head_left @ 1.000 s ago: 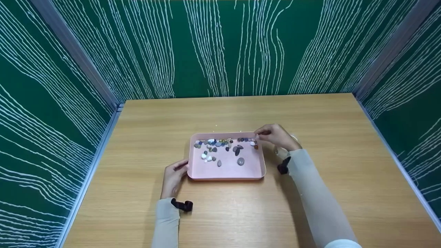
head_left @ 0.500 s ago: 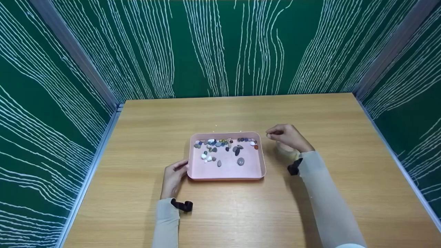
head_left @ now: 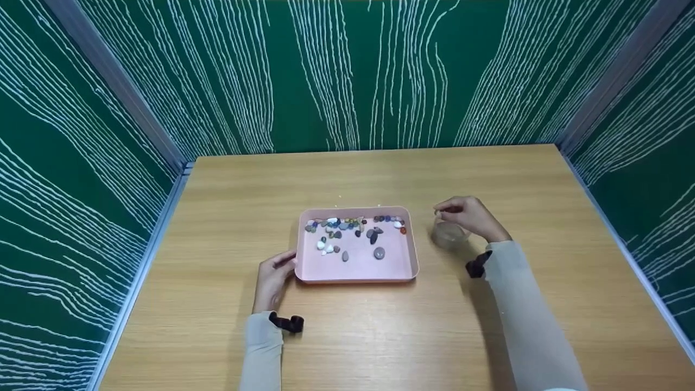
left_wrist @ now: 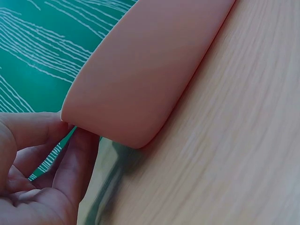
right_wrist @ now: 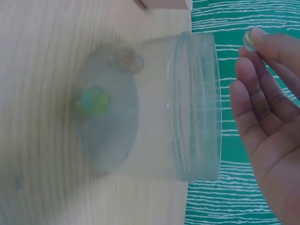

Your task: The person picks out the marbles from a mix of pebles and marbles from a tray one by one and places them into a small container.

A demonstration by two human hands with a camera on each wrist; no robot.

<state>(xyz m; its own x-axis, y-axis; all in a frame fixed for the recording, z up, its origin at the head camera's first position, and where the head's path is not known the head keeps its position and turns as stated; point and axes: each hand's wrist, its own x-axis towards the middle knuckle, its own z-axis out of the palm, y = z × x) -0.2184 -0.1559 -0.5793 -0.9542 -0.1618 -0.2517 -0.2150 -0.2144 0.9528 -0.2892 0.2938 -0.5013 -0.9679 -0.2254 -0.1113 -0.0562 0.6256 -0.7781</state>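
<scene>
My left hand (head_left: 273, 278) holds the left side of a pink tray (head_left: 358, 274), its fingertips at the rim and outer wall, as the left wrist view shows at the tray corner (left_wrist: 136, 89). Pebbles and coloured glass marbles lie in the tray, mostly along its far side; a round grey pebble (head_left: 379, 253) is nearer the front. Between thumb and forefinger my right hand (right_wrist: 276, 108) pinches a clear marble (right_wrist: 249, 40) with a yellow-green swirl. It is just above the mouth of a clear jar (right_wrist: 154, 112), where a green-yellow marble (right_wrist: 95, 101) and a brownish one (right_wrist: 131, 61) show.
The wooden table (head_left: 358, 336) runs around the tray and jar. A few tiny pale bits (head_left: 340, 196) lie behind the tray. Green walls (head_left: 326, 76) with white wavy lines rise behind and at both sides.
My right hand has moved right from the tray's far right corner, carrying the marble over to the jar. My left hand and the tray have stayed put.
</scene>
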